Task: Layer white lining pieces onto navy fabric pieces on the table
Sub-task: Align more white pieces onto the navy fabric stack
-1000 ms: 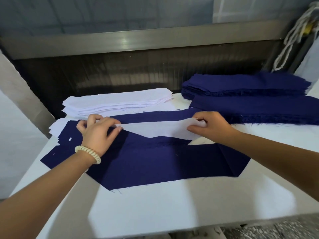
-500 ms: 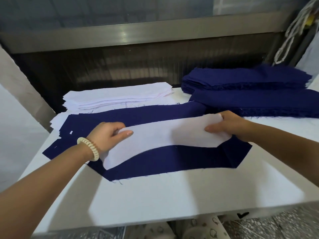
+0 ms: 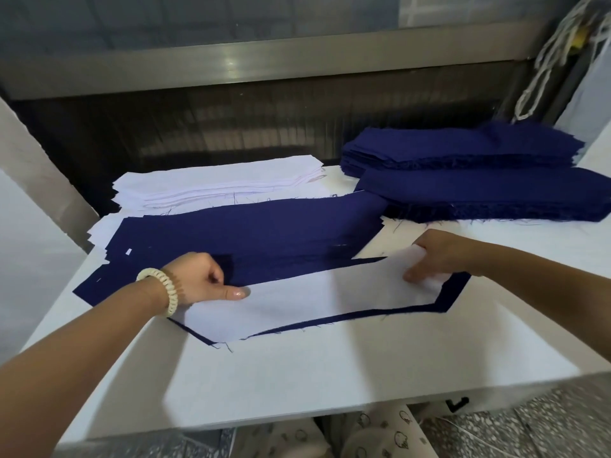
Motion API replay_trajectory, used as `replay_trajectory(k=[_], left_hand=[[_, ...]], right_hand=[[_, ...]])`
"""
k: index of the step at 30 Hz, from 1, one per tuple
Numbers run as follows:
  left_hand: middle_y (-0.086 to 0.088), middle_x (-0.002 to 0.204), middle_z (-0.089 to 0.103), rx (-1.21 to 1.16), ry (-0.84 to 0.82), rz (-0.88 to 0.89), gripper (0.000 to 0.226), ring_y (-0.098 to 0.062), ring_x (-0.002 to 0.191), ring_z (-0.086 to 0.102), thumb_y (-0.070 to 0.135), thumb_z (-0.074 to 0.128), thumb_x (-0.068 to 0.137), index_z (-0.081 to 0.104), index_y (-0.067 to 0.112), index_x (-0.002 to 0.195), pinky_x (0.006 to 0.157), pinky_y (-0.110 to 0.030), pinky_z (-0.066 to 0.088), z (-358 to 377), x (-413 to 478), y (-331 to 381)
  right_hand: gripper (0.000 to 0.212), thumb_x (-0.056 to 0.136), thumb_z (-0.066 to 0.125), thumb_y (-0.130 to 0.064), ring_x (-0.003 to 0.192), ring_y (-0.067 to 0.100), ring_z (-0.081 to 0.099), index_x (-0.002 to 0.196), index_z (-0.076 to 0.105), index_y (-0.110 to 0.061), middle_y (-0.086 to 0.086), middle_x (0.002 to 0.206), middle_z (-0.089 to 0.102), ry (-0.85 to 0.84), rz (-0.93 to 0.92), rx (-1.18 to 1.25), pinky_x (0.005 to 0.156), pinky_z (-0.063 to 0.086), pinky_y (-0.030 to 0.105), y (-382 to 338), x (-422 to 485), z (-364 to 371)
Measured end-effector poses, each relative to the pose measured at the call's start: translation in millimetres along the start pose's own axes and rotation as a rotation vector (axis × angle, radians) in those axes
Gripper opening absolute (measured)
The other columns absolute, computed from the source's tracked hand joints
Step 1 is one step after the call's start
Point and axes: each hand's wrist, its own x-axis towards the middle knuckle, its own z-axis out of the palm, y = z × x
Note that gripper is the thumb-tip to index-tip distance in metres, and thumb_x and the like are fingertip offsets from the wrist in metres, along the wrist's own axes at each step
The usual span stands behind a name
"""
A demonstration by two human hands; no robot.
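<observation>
A long white lining piece (image 3: 317,302) lies across the near navy fabric piece (image 3: 453,292), whose edge shows along the front and right. My left hand (image 3: 201,280) pinches the lining's left end with thumb and curled fingers. My right hand (image 3: 436,256) grips the lining's right end with its fingers curled over it. More navy pieces (image 3: 264,229) lie spread just behind, partly under the lining.
A stack of white lining pieces (image 3: 215,186) sits at the back left of the white table (image 3: 314,375). Two stacks of navy pieces (image 3: 479,180) lie at the back right. A metal rail (image 3: 264,61) runs behind. White cords (image 3: 549,57) hang at upper right.
Both hands have drawn the white lining piece toward the table's front edge and laid it lower on the near navy piece. More navy shows behind it now.
</observation>
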Motion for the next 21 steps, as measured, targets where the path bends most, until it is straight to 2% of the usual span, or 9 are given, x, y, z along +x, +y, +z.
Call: replay_trajectory(k=[3,7,9,13,17,21], left_hand=[[0.009,0.04,0.036,-0.05,-0.009,-0.03,0.052,-0.007,0.041,0.033,0.058,0.076,0.063,0.05,0.017,0.042,0.044,-0.015,0.027,-1.1,-1.1,-5.6],[0.015,0.039,0.046,-0.026,0.079,-0.008,0.034,-0.001,0.041,0.042,0.042,0.08,0.069,0.059,0.021,0.052,0.047,-0.012,0.033,-0.6,0.0,-9.3],[0.013,0.043,0.049,0.007,0.141,0.01,0.032,-0.002,0.043,0.043,0.042,0.077,0.073,0.058,0.023,0.055,0.049,-0.013,0.032,0.0,0.6,-10.1],[0.007,0.058,0.059,0.109,0.224,0.023,0.028,-0.008,0.056,0.053,0.046,0.066,0.081,0.058,0.027,0.062,0.059,-0.027,0.044,2.9,1.0,-9.5],[0.012,0.054,0.054,0.233,0.272,0.002,0.031,-0.004,0.057,0.051,0.052,0.06,0.084,0.052,0.031,0.062,0.052,-0.023,0.035,8.9,-1.4,-6.5],[0.011,0.053,0.054,0.244,0.245,-0.006,0.031,-0.004,0.055,0.05,0.051,0.058,0.086,0.049,0.031,0.064,0.052,-0.023,0.033,9.4,-3.2,-5.4]], right_hand=[[0.023,0.071,0.081,-0.025,0.077,0.016,0.058,0.081,0.062,-0.017,0.001,0.087,0.064,0.007,0.008,0.001,0.062,0.046,0.024,3.7,2.8,0.2],[0.022,0.069,0.082,-0.024,0.072,0.012,0.061,0.08,0.063,-0.019,-0.004,0.081,0.066,-0.022,0.009,0.037,0.054,0.043,0.018,6.4,4.4,-1.0],[0.024,0.067,0.083,-0.023,0.073,0.012,0.063,0.082,0.065,-0.02,-0.004,0.082,0.067,-0.031,0.008,0.051,0.054,0.045,0.018,7.8,5.2,-1.5],[0.027,0.066,0.084,-0.021,0.074,0.011,0.063,0.086,0.065,-0.021,-0.005,0.084,0.068,-0.039,0.008,0.062,0.052,0.045,0.016,11.4,5.1,-2.4],[0.025,0.065,0.084,-0.02,0.075,0.013,0.062,0.082,0.066,-0.019,-0.004,0.083,0.067,-0.035,-0.023,0.044,0.053,0.045,0.018,13.5,5.8,-2.4],[0.027,0.064,0.085,-0.02,0.079,0.016,0.059,0.081,0.064,-0.021,-0.002,0.09,0.062,-0.01,-0.034,0.02,0.056,0.044,0.021,15.6,7.7,-2.3]])
